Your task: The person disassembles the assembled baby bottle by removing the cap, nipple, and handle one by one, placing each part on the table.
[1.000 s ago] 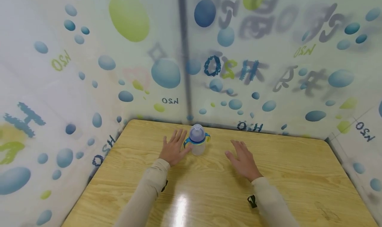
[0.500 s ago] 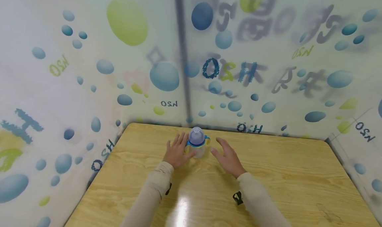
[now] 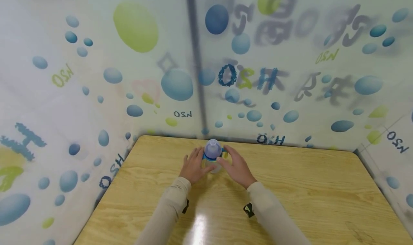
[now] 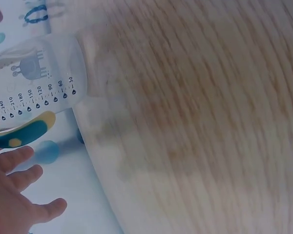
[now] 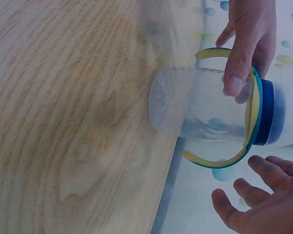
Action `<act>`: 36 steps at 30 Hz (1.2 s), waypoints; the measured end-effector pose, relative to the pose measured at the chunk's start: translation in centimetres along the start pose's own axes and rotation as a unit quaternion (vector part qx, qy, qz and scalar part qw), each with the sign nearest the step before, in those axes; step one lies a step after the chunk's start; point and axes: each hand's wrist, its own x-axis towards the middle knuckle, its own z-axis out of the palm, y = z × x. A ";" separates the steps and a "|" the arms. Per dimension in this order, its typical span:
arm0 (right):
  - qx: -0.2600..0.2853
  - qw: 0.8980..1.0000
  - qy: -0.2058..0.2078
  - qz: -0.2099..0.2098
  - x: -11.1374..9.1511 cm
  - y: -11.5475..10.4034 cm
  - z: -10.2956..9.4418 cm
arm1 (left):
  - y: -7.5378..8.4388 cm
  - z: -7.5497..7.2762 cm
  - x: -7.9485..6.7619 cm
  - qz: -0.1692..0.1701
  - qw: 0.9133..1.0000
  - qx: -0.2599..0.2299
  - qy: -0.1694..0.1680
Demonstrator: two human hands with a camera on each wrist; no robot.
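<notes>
Fingers (image 5: 253,193) spread loosely on left hand (image 3: 192,169) and right hand (image 3: 238,169), I'm eyeing the clear, lilac-domed plastic bottle (image 5: 205,114): likely light, stiff, slick, best taken by its curved blue-and-yellow handles (image 5: 211,164).

Looks like small makeshift booth; wider building cannot be told
Wood-grain table (image 3: 306,187) fills floor of view
Behind table: pale sheeting (image 3: 174,30) printed with blue and green bubbles (image 3: 176,85), mirror-written H2O lettering (image 3: 246,77), blurred grey characters (image 3: 274,32); dark vertical band (image 3: 196,51) reaching down towards table's back edge
Left and right of table: same bubble-printed sheeting, close in
On table's near part: white glare (image 3: 199,227)
</notes>
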 end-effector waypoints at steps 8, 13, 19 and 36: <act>0.003 1.000 -0.005 0.003 0.4 -0.6 0.3 | 0.5 0.2 -0.2 -0.009 1.000 -0.022 0.003; 0.019 1.000 -0.002 -0.011 1.0 -0.6 0.5 | 0.8 0.3 -0.1 -0.011 1.000 -0.019 0.007; 0.015 1.000 -0.001 -0.015 1.4 -0.5 0.8 | 0.9 0.7 0.0 -0.014 0.999 -0.037 0.001; 0.022 1.000 0.003 -0.012 0.9 -0.8 -1.1 | 1.9 0.6 0.4 0.025 0.985 -0.172 0.015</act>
